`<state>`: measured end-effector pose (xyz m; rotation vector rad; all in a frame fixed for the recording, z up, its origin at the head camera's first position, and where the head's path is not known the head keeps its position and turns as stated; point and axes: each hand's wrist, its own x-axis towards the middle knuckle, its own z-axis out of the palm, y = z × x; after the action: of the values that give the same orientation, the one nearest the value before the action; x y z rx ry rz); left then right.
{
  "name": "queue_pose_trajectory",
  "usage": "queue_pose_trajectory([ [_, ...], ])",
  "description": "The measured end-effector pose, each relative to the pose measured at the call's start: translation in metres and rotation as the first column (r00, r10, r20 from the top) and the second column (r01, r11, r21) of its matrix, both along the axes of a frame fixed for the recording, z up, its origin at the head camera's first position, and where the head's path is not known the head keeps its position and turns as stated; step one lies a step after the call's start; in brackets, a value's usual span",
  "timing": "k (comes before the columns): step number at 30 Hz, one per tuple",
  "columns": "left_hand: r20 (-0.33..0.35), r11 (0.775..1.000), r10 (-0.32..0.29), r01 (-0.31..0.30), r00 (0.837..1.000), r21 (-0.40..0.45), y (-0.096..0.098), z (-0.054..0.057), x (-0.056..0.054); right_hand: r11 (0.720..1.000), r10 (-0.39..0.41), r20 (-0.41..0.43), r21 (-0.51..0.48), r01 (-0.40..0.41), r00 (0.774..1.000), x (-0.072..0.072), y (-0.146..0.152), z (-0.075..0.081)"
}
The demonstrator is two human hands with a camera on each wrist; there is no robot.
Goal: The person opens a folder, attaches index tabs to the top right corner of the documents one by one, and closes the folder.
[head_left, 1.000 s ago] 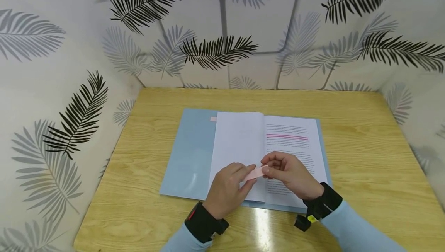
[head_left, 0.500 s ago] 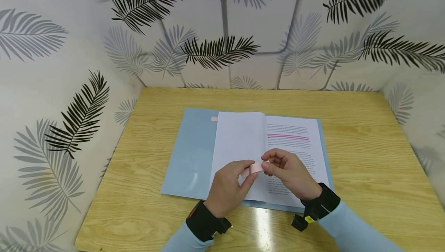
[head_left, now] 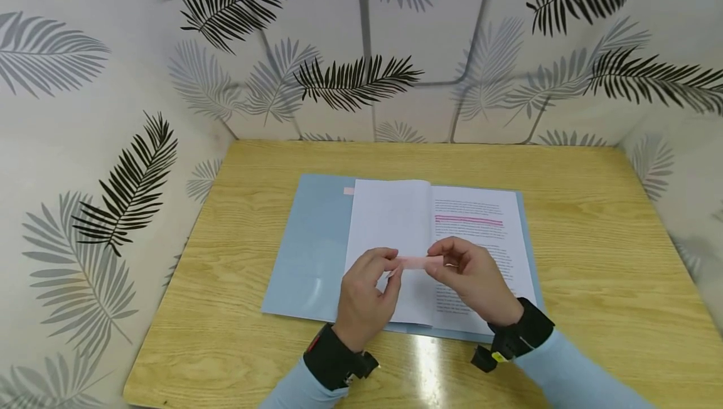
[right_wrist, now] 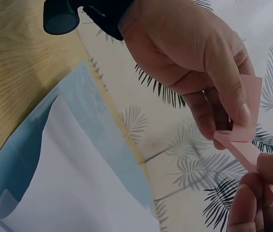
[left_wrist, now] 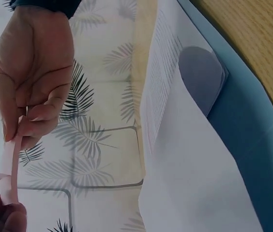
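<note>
Above the open document, a narrow strip of pink sticky notes (head_left: 414, 263) stretches between the hands. My left hand (head_left: 363, 299) pinches its left end between thumb and fingers. The right end is pinched by my right hand (head_left: 480, 283). In the right wrist view the pink strip (right_wrist: 251, 94) looks bent, with one layer standing apart from another near the left fingertips. The left wrist view also shows two pink layers (left_wrist: 11, 164) parting. Beneath lies a blue folder (head_left: 310, 252) with white pages (head_left: 390, 214); the right page carries printed text and pink highlighted lines (head_left: 469, 221).
A small pink tab (head_left: 348, 191) sticks out at the upper left edge of the turned page. The folder rests on a wooden table (head_left: 593, 239). Behind and beside it hangs a leaf-patterned cloth (head_left: 412, 32). Each wrist wears a black band with a camera.
The pink strip looked curled between the hands half a second ago; now it is drawn out straighter. My left hand has shifted slightly left and up, while the right hand stays nearly in place.
</note>
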<state>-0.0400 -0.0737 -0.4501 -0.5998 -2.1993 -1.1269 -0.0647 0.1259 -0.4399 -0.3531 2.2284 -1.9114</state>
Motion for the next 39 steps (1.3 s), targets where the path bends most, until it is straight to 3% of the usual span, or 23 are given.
queue_pose_trajectory([
  [8, -0.072, 0.998, -0.059, 0.058, 0.996, -0.007, 0.007, 0.003, 0.004, 0.999, -0.032, -0.093, 0.012, 0.033, 0.995, 0.004, -0.011, -0.001],
  [11, -0.088, 0.999, -0.049, 0.047, 0.995, -0.020, 0.007, 0.002, 0.005, 0.997, -0.061, -0.196, 0.042, 0.071, 0.979, 0.007, -0.016, 0.005],
  [15, -0.097, 0.999, -0.044, 0.041, 0.994, -0.035, 0.006, 0.002, 0.006, 0.991, -0.073, -0.322, 0.082, 0.105, 0.944, 0.006, -0.017, 0.001],
  [17, -0.101, 0.998, -0.041, 0.036, 0.994, -0.044, 0.005, 0.002, 0.007, 0.991, -0.076, -0.343, 0.080, 0.110, 0.936, 0.004, -0.015, -0.005],
  [22, -0.099, 0.998, -0.038, 0.033, 0.994, -0.053, 0.003, 0.002, 0.008, 0.989, -0.087, -0.353, 0.082, 0.124, 0.932, 0.002, -0.015, -0.007],
  [31, -0.084, 0.997, -0.047, 0.043, 0.995, -0.058, 0.000, 0.003, 0.008, 0.984, -0.102, -0.371, 0.097, 0.148, 0.923, 0.010, -0.022, 0.026],
  [39, -0.078, 0.998, -0.041, 0.037, 0.996, -0.058, -0.002, 0.004, 0.007, 0.983, -0.099, -0.356, 0.110, 0.147, 0.929, 0.009, -0.022, 0.029],
])
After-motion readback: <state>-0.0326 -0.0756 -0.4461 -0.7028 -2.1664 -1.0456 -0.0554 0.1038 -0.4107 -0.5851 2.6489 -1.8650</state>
